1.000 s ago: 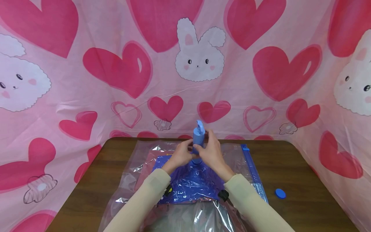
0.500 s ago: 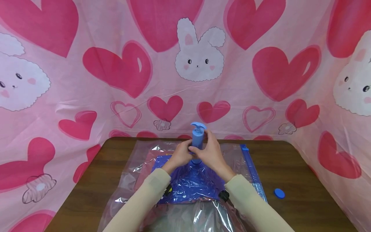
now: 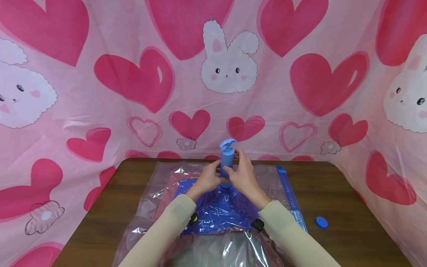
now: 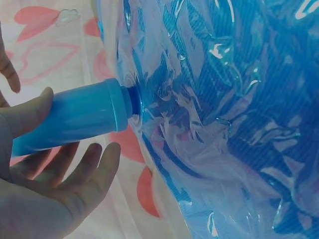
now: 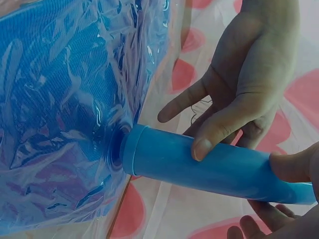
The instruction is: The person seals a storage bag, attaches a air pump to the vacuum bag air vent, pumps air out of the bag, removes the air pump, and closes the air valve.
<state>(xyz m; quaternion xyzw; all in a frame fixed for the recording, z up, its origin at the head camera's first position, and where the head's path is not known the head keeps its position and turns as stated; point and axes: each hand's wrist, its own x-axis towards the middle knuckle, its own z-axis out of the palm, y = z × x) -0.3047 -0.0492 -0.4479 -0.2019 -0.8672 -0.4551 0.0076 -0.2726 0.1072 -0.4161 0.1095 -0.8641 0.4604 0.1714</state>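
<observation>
A blue hand pump with a curved T-handle stands upright on the round valve of a clear plastic storage bag. My left hand holds the pump low on its barrel. The left wrist view shows that thumb on the barrel and the other fingers reaching loosely beneath it. Higher up, my right hand grips the same barrel, its thumb pressed against the side in the right wrist view. Blue ribbed fabric lies inside the bag under wrinkled, shiny plastic.
A blue zip strip runs along the bag's right side, with a slider at its far end. On the brown table to the right lies a round blue cap. A pink curtain printed with hearts hangs behind.
The pump's handle has turned from nearly edge-on to broadside, then slightly back and up. My right fingers have shifted on the barrel; my left hand has hardly moved.
</observation>
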